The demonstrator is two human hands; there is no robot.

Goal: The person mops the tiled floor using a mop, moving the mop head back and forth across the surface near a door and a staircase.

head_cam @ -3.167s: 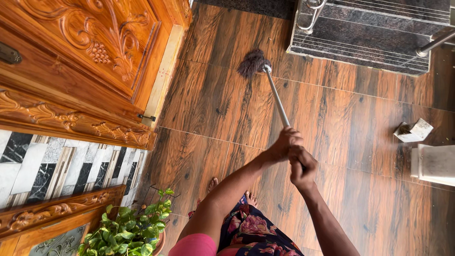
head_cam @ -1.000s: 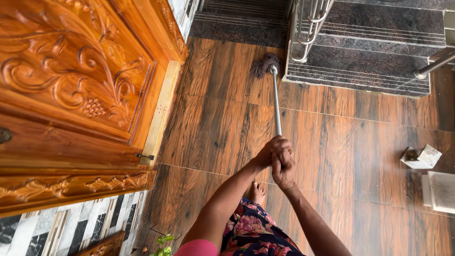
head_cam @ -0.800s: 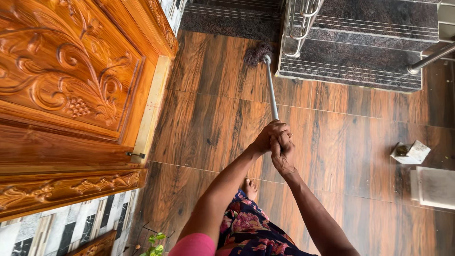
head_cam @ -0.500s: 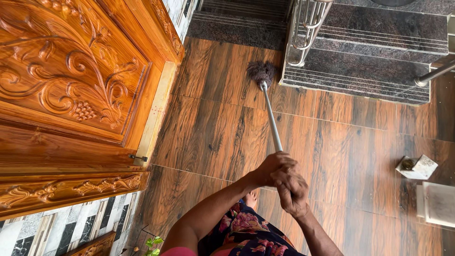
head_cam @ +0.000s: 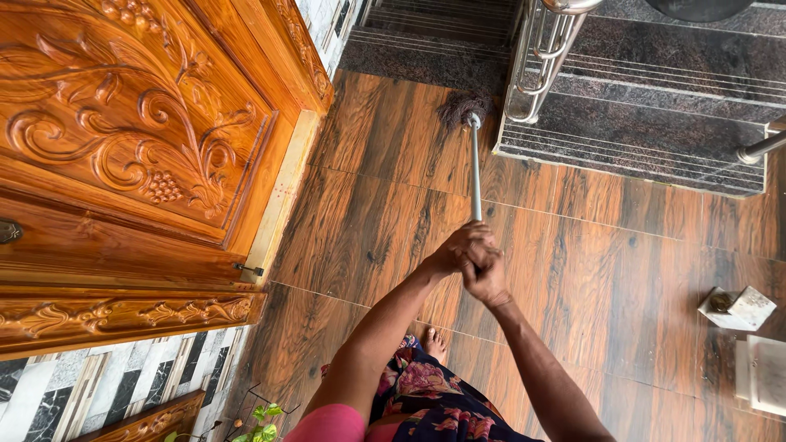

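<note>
Both hands grip the metal handle (head_cam: 475, 168) of a mop. My left hand (head_cam: 458, 248) wraps the pole higher up, and my right hand (head_cam: 486, 277) clasps it just below, the two pressed together. The dark stringy mop head (head_cam: 463, 105) rests on the brown wood-patterned floor tiles (head_cam: 385, 205), close to the foot of the steel railing (head_cam: 540, 61) and the dark granite step (head_cam: 647, 123). One bare foot (head_cam: 434, 344) shows under a floral skirt.
A carved wooden door (head_cam: 139, 139) stands open on the left, its edge with a bolt (head_cam: 248, 268) near the floor. A small white box (head_cam: 737, 308) and a white block (head_cam: 765, 372) sit at the right. A potted plant (head_cam: 258, 421) pokes in at the bottom left.
The mop head has been pushed away from me toward the step, after being drawn back half a second ago. My hands have risen in view and closed together on the pole.
</note>
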